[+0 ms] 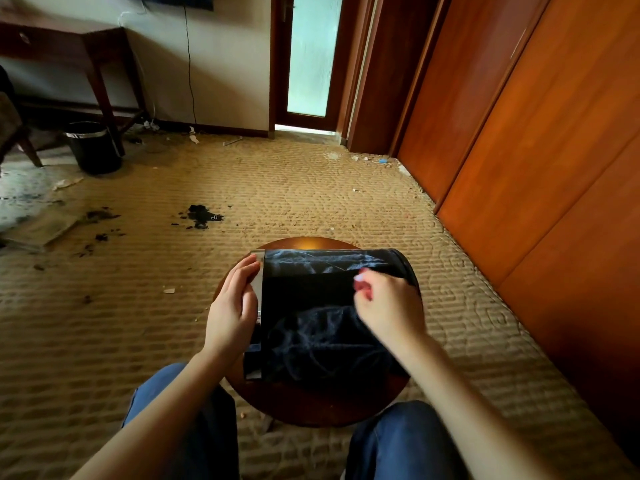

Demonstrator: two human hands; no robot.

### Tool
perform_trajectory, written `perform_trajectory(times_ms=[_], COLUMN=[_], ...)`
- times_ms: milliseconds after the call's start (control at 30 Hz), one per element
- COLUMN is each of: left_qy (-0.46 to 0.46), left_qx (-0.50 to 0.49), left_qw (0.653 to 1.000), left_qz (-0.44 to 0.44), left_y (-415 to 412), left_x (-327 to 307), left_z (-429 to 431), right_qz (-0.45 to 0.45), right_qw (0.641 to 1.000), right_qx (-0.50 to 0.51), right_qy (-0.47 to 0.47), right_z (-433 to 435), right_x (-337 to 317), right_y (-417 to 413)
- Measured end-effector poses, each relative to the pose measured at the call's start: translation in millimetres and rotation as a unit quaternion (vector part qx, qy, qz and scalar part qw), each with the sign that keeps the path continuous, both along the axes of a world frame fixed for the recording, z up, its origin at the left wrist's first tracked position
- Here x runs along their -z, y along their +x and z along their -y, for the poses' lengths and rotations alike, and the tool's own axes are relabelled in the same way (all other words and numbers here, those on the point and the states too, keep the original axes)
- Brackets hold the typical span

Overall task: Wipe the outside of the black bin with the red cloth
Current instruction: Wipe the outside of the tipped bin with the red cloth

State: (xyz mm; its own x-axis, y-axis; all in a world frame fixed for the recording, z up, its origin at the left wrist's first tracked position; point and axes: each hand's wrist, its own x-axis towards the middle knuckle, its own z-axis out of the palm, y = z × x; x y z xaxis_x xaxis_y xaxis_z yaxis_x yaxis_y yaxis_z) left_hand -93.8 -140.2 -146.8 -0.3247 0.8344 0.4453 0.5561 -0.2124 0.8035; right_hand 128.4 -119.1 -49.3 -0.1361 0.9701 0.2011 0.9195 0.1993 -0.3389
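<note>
The black bin (311, 299) lies on its side on a round wooden stool (304, 407) between my knees. Its chrome-rimmed mouth points left and its base points right. Pale dusty smears show on its upper side and lower side. My left hand (232, 310) grips the chrome rim at the bin's mouth, fingers laid over the edge. My right hand (388, 306) rests on the bin's side near the base with its fingers curled shut. Only a small red patch of the red cloth (363, 292) shows under those fingers; the rest is hidden by the hand.
A second black bin (93, 147) stands far left beside a dark wooden desk (69, 39). Black debris (201, 216) and paper scraps litter the beige carpet. Wooden wardrobe doors (519, 133) run along the right. A frosted-glass door (311, 53) is straight ahead.
</note>
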Motion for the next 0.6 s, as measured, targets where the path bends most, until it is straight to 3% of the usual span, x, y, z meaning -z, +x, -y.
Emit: perform_trajectory(times_ms=[167, 233, 333, 467, 600], left_qy=[0.0, -0.006, -0.003, -0.013, 0.002], left_qx=[0.008, 0.007, 0.007, 0.003, 0.007], left_qw=[1.0, 1.0, 1.0, 1.0, 1.0], left_qz=[-0.011, -0.008, -0.013, -0.006, 0.004], left_y=[-2.6, -3.8, -2.6, -1.1, 0.4], left_x=[1.8, 2.2, 0.1, -2.5, -1.5], left_z=[-1.0, -1.2, -1.2, -0.5, 1.1], right_qz=[-0.014, -0.013, -0.023, 0.022, -0.009], right_qw=[0.983, 0.98, 0.988, 0.999, 0.996], right_qx=[-0.185, -0.199, -0.152, -0.011, 0.083], right_qy=[-0.005, -0.003, -0.015, -0.023, -0.029], right_z=[26.6, 27.4, 13.8, -11.6, -15.0], right_x=[5.9, 4.8, 2.0, -2.1, -5.8], right_y=[-96.0, -102.4, -68.6, 13.8, 43.9])
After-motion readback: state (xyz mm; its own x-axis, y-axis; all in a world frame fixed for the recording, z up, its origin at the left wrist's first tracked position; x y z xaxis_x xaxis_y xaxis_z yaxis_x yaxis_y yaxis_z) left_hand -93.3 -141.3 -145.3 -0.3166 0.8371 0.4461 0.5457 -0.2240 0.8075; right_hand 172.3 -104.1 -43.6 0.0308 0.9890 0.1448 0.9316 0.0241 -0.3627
